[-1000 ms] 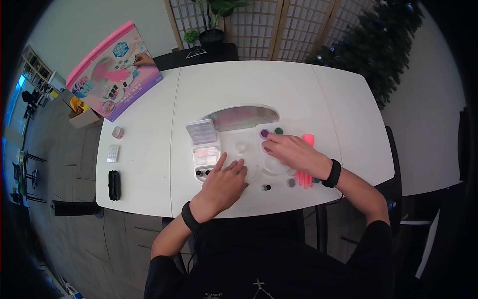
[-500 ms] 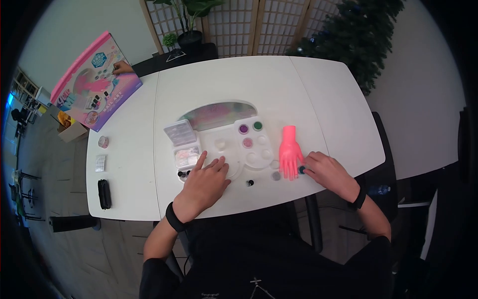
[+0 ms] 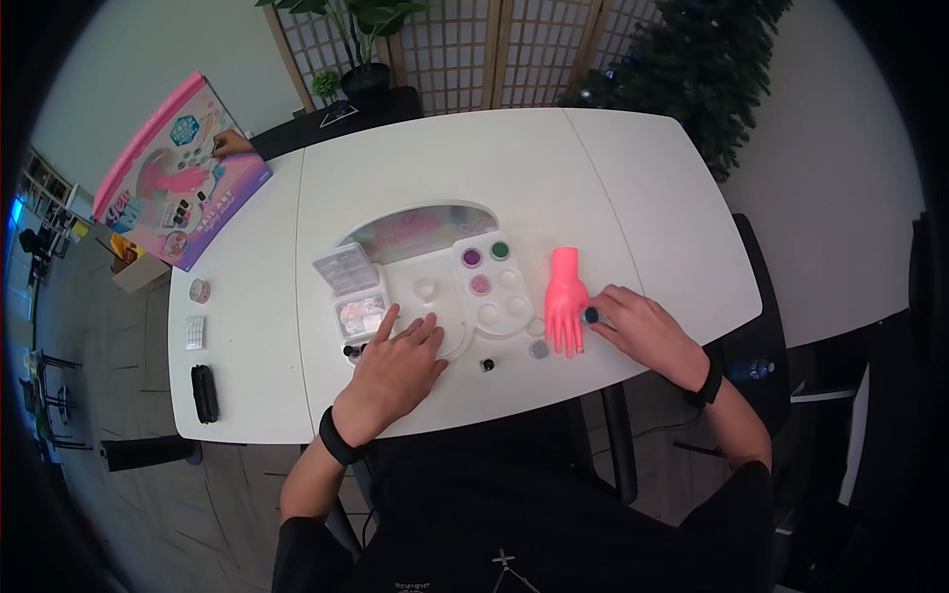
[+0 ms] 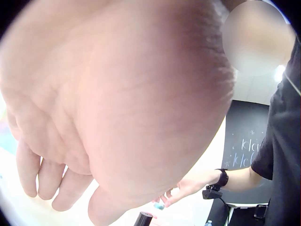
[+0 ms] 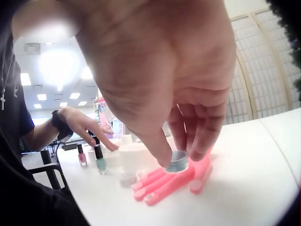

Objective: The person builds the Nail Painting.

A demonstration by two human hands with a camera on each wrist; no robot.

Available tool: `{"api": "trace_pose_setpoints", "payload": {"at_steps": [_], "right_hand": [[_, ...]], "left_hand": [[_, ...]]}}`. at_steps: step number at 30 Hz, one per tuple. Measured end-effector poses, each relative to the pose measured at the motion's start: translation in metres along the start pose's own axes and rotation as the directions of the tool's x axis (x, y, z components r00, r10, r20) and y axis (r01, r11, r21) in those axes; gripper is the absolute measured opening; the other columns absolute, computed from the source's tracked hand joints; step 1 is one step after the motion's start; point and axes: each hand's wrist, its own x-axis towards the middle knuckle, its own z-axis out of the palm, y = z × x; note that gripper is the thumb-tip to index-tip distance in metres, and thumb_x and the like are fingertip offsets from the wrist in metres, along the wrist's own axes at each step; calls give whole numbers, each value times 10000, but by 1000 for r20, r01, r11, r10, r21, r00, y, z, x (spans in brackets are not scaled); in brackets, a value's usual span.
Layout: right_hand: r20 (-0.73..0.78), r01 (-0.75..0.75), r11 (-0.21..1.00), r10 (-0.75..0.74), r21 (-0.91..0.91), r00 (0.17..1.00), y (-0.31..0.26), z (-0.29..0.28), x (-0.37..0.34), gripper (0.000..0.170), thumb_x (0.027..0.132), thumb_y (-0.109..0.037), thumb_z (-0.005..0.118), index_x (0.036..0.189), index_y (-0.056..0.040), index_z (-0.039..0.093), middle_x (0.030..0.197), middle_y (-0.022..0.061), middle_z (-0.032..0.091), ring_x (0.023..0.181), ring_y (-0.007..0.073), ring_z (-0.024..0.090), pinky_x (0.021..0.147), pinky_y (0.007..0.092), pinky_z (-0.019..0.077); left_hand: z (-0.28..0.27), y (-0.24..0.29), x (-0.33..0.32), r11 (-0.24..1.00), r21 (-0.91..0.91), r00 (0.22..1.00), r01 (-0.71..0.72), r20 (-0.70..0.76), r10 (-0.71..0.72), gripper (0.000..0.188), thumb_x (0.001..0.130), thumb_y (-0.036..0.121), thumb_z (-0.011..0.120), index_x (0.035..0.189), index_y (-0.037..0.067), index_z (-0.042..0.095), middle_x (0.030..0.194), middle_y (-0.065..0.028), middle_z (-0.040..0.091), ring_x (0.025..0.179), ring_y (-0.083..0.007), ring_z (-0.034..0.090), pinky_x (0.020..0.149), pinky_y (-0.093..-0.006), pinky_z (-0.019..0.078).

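Observation:
My right hand [image 3: 647, 334] pinches a small round teal pot [image 5: 178, 161] between thumb and fingers, just beside the pink model hand [image 3: 565, 296]. My left hand [image 3: 398, 374] lies with fingers spread over the front edge of the white tray [image 3: 450, 287]. In the tray's right part sit a purple pot [image 3: 472, 257], a green pot [image 3: 500, 250] and a pink glitter pot [image 3: 480, 285]; other round wells hold no pot. An open clear case [image 3: 362, 314] stands at the tray's left. A grey pot [image 3: 539, 349] and a black-capped bottle [image 3: 486, 365] stand in front.
A pink and purple box [image 3: 183, 178] stands at the table's back left corner. Down the left side lie a small round container [image 3: 200, 291], a white gridded piece [image 3: 195, 333] and a black pouch [image 3: 205, 393]. A mirror panel [image 3: 420, 229] rises behind the tray.
My right hand has moved from the tray's pots to the far side of the pink model hand and has lifted the teal pot. The left hand stays by the tray; the head view has shifted.

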Motion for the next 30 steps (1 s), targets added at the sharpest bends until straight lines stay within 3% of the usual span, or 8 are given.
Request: {"api": "trace_pose_setpoints", "payload": {"at_steps": [4,13,22,28,30], "right_hand": [[-18,104,994,-104,13,994,-12,-10,52,275,981,-106,732,1228,0,675,1105,155,666,1007,379,703,879,456,590],[70,282,958,-277,-60,958,-33,13,118,196,992,-115,716,1123,25,677,1131,161,674,1066,374,706,920,457,595],[108,293,941,-278,-169,955,-36,17,123,190,989,-99,710,1116,34,666,1156,164,658,1095,370,700,918,465,606],[-28,247,965,-250,-92,968,-35,12,96,199,977,-126,733,1105,8,662,1110,140,653,1056,333,689,894,454,589],[13,277,958,-277,-67,961,-32,17,74,198,972,-138,740,1102,-10,663,1094,130,651,1028,318,687,890,448,582]], "left_hand": [[5,1,1,1000,7,1000,4,-20,-4,427,1030,260,691,1382,28,623,1533,-164,610,1399,-295,612,1330,-541,282],[3,2,1,1000,-9,1000,6,5,-6,427,1024,264,700,1369,27,618,1520,-165,615,1407,-285,610,1330,-546,277],[4,3,0,999,32,1000,-4,-14,4,429,1025,273,699,1361,19,618,1520,-173,617,1408,-284,611,1326,-540,286],[4,2,0,1000,29,1000,-11,-25,12,425,1021,271,704,1347,11,624,1510,-182,624,1398,-287,619,1321,-539,298],[4,3,0,999,34,999,-6,-31,7,425,1019,270,706,1344,9,624,1506,-185,626,1393,-289,622,1317,-539,304]]}}
